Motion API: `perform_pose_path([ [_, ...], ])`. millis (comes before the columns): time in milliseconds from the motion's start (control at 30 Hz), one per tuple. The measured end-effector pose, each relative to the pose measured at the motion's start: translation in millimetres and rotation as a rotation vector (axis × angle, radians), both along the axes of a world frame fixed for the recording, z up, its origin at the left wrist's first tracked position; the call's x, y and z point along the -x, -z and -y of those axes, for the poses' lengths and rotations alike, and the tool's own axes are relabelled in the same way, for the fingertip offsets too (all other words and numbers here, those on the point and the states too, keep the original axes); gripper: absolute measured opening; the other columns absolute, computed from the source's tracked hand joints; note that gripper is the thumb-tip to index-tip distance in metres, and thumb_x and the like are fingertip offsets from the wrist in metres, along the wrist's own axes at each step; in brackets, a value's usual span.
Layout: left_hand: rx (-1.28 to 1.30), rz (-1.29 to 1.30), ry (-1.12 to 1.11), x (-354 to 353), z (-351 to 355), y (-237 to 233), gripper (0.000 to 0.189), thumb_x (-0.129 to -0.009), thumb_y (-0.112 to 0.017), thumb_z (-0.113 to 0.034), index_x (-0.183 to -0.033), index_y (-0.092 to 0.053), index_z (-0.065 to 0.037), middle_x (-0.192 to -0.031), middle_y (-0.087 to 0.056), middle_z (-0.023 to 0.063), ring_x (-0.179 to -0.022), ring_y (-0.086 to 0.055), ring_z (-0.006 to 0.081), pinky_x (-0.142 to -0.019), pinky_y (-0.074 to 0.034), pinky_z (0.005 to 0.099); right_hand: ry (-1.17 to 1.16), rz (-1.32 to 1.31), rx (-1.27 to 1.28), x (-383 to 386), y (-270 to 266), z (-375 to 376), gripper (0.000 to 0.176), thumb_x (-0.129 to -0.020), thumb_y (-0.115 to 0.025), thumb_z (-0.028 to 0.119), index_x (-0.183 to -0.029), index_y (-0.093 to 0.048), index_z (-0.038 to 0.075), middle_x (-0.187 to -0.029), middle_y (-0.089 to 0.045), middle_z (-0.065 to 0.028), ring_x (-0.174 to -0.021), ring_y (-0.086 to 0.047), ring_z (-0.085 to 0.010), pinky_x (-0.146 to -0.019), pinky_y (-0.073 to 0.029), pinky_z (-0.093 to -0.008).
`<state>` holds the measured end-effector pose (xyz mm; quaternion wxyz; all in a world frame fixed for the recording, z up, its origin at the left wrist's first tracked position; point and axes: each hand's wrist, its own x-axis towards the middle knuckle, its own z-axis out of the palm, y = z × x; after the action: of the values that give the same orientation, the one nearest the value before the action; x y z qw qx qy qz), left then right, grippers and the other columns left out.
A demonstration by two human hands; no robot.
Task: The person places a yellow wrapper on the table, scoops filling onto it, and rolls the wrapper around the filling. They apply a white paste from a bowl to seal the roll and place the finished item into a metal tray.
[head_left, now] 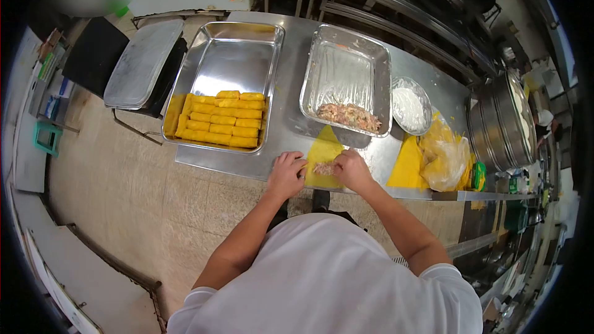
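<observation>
A thin yellow wrapper sheet [324, 144] lies at the near edge of the steel table, one corner pointing away from me. Across it sits a short strip of minced meat filling [323, 169]. My left hand [286, 174] is closed at the wrapper's left edge, with a bit of yellow at its fingertips. My right hand [353, 171] has its fingers bent together over the right edge of the wrapper, against the end of the filling; its exact grip is partly hidden. Beyond the wrapper, a metal tray [349, 62] holds a mound of meat filling [348, 117].
At left, a steel tray [238, 49] contains several yellow rolls [226, 113] in rows. To the right stand a bowl of white paste [408, 104], stacked yellow wrappers [405, 164], a plastic bag [444, 154] and tall round steel steamers [502, 122]. A lidded container [145, 62] sits beyond the table's left side.
</observation>
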<state>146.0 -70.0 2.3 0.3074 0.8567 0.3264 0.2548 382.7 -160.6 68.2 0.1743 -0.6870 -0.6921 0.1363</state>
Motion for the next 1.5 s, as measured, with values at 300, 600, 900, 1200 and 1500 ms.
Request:
perform_pose_path([
  [300, 0.007, 0.136, -0.112, -4.5, 2.0, 0.9, 0.024, -0.086, -0.077, -0.011, -0.110, -0.074, -0.005, -0.122, -0.066, 0.0155, -0.118, -0.059, 0.0396, -0.102, -0.048, 0.0506, 0.408, -0.113, -0.058, -11.9, 6.1, 27.8, 0.013, -0.082, -0.070, 0.004, -0.091, -0.079, 0.000, -0.093, -0.077, -0.0223, -0.092, -0.074, -0.0420, -0.085, -0.060, -0.0504],
  [600, 0.260, -0.155, -0.224, -22.4, 30.3, -11.5, 0.024, -0.089, -0.081, -0.017, -0.104, -0.071, -0.001, -0.102, -0.072, 0.0176, -0.099, -0.069, 0.0369, -0.089, -0.055, 0.0462, 0.542, -0.215, 0.186, -37.1, 57.0, 49.2, 0.022, -0.084, -0.077, 0.014, -0.100, -0.077, -0.001, -0.088, -0.077, -0.0205, -0.079, -0.075, -0.0342, -0.074, -0.060, -0.0437],
  [900, 0.804, -0.016, -0.494, -19.6, 42.8, 15.1, 0.022, -0.089, -0.085, -0.013, -0.097, -0.071, 0.002, -0.082, -0.073, 0.0131, -0.069, -0.067, 0.0220, -0.065, -0.054, 0.0369, 0.803, -0.960, 0.404, -47.9, 53.4, 61.6, 0.022, -0.083, -0.083, 0.006, -0.102, -0.072, 0.001, -0.084, -0.069, -0.0031, -0.068, -0.062, -0.0144, -0.059, -0.052, -0.0334],
  [1200, 0.492, 0.143, -0.505, -53.0, 73.0, -35.5, 0.019, -0.093, -0.079, -0.011, -0.104, -0.069, 0.002, -0.094, -0.076, 0.0184, -0.084, -0.072, 0.0280, -0.077, -0.056, 0.0417, 0.812, -1.256, 0.177, -25.6, 34.4, 63.9, 0.009, -0.085, -0.076, 0.003, -0.087, -0.068, 0.005, -0.079, -0.065, -0.0008, -0.067, -0.056, -0.0098, -0.060, -0.046, -0.0299],
  [1500, -0.003, -0.209, 0.042, -71.2, 73.7, -19.3, 0.054, -0.082, -0.078, -0.007, -0.132, -0.060, 0.002, -0.141, -0.064, 0.0258, -0.135, -0.058, 0.0426, -0.114, -0.047, 0.0512, 0.590, -1.025, -0.029, -5.6, 43.9, 66.7, 0.006, -0.090, -0.072, 0.003, -0.094, -0.068, 0.002, -0.086, -0.071, -0.0068, -0.078, -0.064, -0.0165, -0.073, -0.053, -0.0339],
])
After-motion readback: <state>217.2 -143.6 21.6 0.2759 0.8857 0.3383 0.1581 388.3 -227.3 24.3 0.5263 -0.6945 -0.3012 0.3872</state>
